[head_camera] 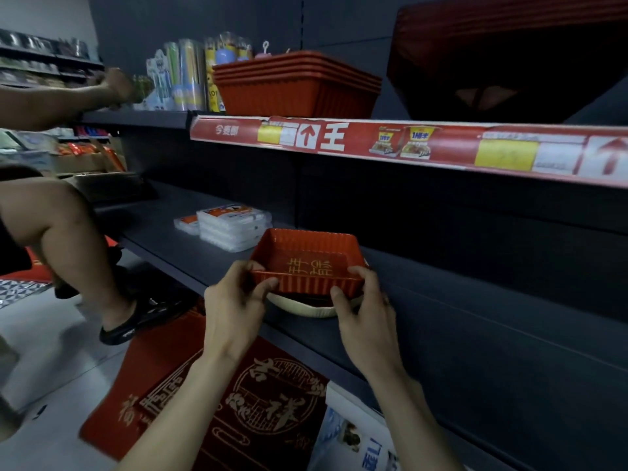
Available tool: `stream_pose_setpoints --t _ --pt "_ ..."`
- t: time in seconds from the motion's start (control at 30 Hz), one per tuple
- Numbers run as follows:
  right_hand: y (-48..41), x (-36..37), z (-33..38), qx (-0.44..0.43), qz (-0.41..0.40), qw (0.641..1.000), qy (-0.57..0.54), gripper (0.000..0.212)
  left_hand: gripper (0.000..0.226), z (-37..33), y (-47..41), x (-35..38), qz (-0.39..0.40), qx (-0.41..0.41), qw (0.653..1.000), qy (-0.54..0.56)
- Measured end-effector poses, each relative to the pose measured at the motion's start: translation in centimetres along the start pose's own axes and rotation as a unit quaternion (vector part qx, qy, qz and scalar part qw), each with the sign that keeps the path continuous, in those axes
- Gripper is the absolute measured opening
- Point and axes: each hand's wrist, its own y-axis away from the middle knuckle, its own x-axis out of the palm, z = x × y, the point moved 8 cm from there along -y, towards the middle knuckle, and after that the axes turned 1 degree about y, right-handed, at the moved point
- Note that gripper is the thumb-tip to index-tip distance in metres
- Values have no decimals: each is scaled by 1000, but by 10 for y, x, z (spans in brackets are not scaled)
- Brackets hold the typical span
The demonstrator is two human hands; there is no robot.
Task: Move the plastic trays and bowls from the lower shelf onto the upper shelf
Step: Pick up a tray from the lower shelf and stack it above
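Pinching the near corners of a red tray (306, 263), the left grip (234, 311) and right grip (367, 314) hold it just above the lower shelf (441, 317), over a cream bowl (306, 310) at that shelf's front edge; stacked red trays (299, 83) sit well above it.

— What is reading clearly on the red shelf-edge strip (452, 146)?
— White "今麦郎" is showing at its left end, then a big "王"; "1桶半" is standing on the pictured noodle cups (416, 142).
— And the red tray (306, 253)?
— Gold characters are showing inside, upside down, illegible; the red mat (238, 402) is blurring too.
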Motion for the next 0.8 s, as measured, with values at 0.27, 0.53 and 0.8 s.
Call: stream_pose_setpoints --t 0.27,0.53,0.8 --pt "19 -49 1 -28 -126 982 -137 29 19 -31 25 14 9 -1 999 49" --pt "41 -95 -11 -14 -187 973 -133 23 23 -53 37 52 114 23 992 54" --pt "56 -103 -8 -5 -194 974 -119 23 14 -61 43 49 86 -7 993 84"
